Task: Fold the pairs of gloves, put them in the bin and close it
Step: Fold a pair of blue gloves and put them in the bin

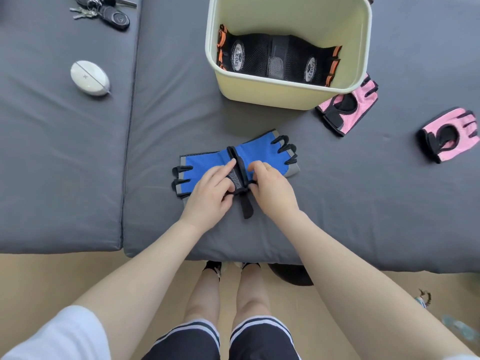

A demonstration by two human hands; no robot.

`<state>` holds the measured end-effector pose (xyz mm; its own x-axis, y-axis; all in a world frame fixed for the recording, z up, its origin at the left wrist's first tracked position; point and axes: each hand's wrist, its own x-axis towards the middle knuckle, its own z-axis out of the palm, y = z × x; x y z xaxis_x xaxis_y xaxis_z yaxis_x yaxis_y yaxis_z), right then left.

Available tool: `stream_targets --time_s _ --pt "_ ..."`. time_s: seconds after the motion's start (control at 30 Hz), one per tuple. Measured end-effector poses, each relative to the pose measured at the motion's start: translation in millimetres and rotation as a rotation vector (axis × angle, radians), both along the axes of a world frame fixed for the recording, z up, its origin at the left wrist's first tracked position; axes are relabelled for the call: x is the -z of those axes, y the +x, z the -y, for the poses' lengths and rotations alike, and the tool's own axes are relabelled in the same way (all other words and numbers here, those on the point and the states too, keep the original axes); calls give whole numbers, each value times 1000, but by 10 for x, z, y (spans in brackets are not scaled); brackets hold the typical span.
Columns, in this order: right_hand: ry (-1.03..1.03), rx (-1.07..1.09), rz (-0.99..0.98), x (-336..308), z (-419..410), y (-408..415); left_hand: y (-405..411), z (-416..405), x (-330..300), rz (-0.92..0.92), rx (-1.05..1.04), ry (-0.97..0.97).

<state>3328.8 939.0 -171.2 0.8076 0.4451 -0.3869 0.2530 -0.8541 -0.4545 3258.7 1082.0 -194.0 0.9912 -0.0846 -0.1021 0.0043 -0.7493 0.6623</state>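
Note:
Two blue fingerless gloves (262, 152) lie wrist to wrist on the grey mat, fingers pointing outward left and right. My left hand (210, 193) and my right hand (272, 190) meet at the black wrist straps in the middle and pinch them; one strap end sticks out toward me. A pale yellow bin (259, 96) stands open behind them, with a black and orange pair of gloves (259, 57) lying inside. Two pink gloves lie apart to the right: one pink glove (345, 110) leans against the bin's corner, the other pink glove (449, 133) is near the right edge.
A white oval case (89, 77) and a bunch of keys with a fob (104, 10) lie on the left mat section. A seam (130, 126) splits the mat. The mat's front edge runs just below my wrists, with floor and my legs below.

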Motion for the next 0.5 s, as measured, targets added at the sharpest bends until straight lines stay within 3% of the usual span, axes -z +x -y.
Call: stream_targets --time_s 0.13,0.27,0.4,0.5 --pt "94 201 -48 -1 53 100 -22 -11 -36 -128 -53 -42" --pt "175 346 -146 -42 42 83 -8 4 -53 -94 85 -31" --pt "96 189 -56 -38 68 29 103 21 -44 -110 156 38" --pt "-3 24 186 -16 70 12 232 23 -15 -120 84 109"
